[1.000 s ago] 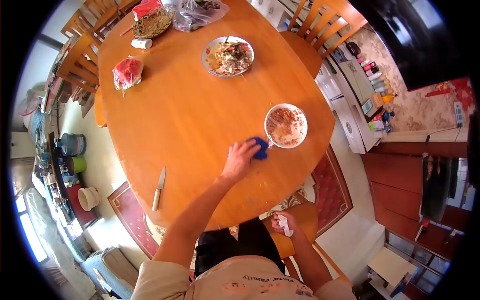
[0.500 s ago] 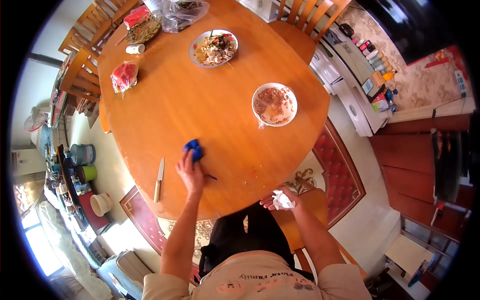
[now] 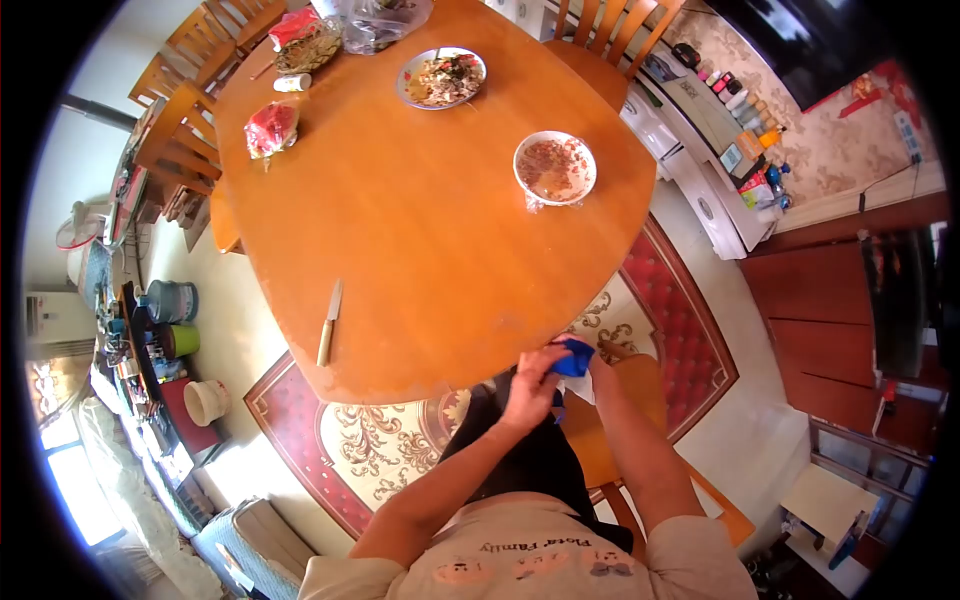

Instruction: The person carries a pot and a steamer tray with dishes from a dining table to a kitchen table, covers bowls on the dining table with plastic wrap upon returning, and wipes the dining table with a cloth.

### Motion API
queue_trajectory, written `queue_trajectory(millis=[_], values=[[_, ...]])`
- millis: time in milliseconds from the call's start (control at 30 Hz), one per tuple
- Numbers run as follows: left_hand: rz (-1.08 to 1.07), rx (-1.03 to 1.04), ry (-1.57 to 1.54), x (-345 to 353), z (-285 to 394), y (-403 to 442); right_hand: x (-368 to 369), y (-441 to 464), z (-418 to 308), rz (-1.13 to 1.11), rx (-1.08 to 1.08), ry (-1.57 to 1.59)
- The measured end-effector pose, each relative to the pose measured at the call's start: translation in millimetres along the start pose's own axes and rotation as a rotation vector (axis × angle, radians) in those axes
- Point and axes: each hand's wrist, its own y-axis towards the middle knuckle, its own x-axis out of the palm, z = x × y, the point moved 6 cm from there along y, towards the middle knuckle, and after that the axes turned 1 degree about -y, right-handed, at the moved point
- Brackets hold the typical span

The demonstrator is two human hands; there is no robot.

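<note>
Two hands [image 3: 532,386] meet at one blue cloth [image 3: 573,357] and one white tissue [image 3: 578,386].

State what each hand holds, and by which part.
Left hand: blue cloth, by its left side. Right hand: apparently white tissue; its exact hold is hidden.

Right of centre, the cloth [image 3: 572,359] is deep blue, the tissue [image 3: 579,385] just below it white. The desk [image 3: 420,250] is orange-brown, the bowl [image 3: 586,184] towards upper right white. Lower down, the rug [image 3: 375,445] sets brown scrolls on cream within a red border, and the shirt [image 3: 530,530] is beige with dark lettering.
</note>
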Motion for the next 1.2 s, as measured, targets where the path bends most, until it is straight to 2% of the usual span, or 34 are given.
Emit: queue_trajectory(millis=[33,67,100,133,167,233,300,333,433,467,567,600,633,700,733,833,867,900,967,1067,1100,1167,1200], values=[[0.019,-0.18,-0.111,-20.8,0.1,-4.6,73.2,-71.8,-13.8,0.137,-0.084,0.074],[0.113,-0.355,-0.224,-45.4,-24.2,-17.1,69.8,-51.9,0.3,-0.099,0.086,0.042],[0.219,-0.462,-0.07,-86.1,1.0,-17.4,65.2,-39.1,14.3,-0.329,0.255,0.01],[0.454,-0.506,-0.396,-122.0,-59.5,-42.7,69.8,-40.5,22.6,-0.269,0.272,0.044],[0.622,-0.494,-0.367,-161.5,-49.1,-50.3,68.4,-34.6,34.2,-0.365,0.342,0.134],[0.661,-0.433,-0.195,-241.2,-79.8,-84.7,67.2,-32.9,48.2,-0.436,0.335,0.318],[0.84,-0.365,0.347,-274.0,-84.2,-107.3,44.3,-14.1,61.5,-0.382,0.263,0.472],[0.716,-0.135,0.81,-260.3,-66.7,-94.3,36.0,-5.2,66.6,-0.354,0.228,0.548],[0.574,-0.03,0.865,-190.9,-60.6,-48.0,10.8,17.3,66.1,-0.177,0.01,0.433],[0.478,0.011,0.808,-158.5,-48.4,-27.2,9.6,20.1,64.4,-0.128,-0.025,0.433],[0.236,0.085,0.672,-74.5,-28.3,7.1,34.6,9.9,33.1,-0.148,-0.25,0.177],[0.136,0.146,0.579,-48.3,-39.4,8.1,50.5,-3.7,18.6,-0.244,-0.137,0.045],[0.032,0.202,0.487,-24.1,-50.1,2.3,2.7,40.7,39.8,0.039,-0.128,0.219],[-0.082,0.185,0.334,3.6,-18.3,-5.7,45.3,-9.7,10.2,0.095,-0.2,0.33],[-0.087,0.153,0.273,2.3,-9.7,-3.8,35.9,-22.7,6.9,0.139,-0.34,0.34],[-0.015,0.131,0.27,-36.5,-11.2,28.7,-1.1,-0.1,-4.0,-0.055,-0.081,0.001],[0.085,0.081,0.248,-59.9,-17.1,46.1,10.1,-11.1,-12.6,0.069,-0.068,0.03],[0.184,0.031,0.229,-86.1,-24.5,67.1,34.9,-37.7,-29.4,0.197,-0.18,0.036],[0.355,0.131,0.462,-133.7,-27.9,109.4,-5.9,-9.2,-33.4,0.174,-0.129,-0.061],[0.411,0.251,0.836,-123.0,-44.2,139.5,-5.0,2.3,-49.3,0.033,-0.186,-0.057],[0.209,0.237,0.768,-91.3,-47.9,144.0,-4.9,-0.1,-54.2,0.15,-0.077,-0.141],[-0.001,0.29,0.602,-19.0,-29.5,134.3,-6.1,1.0,-64.7,0.091,-0.039,-0.162],[-0.135,0.303,0.435,16.5,-16.8,128.6,-7.6,-5.5,-65.2,0.145,-0.034,-0.097]])
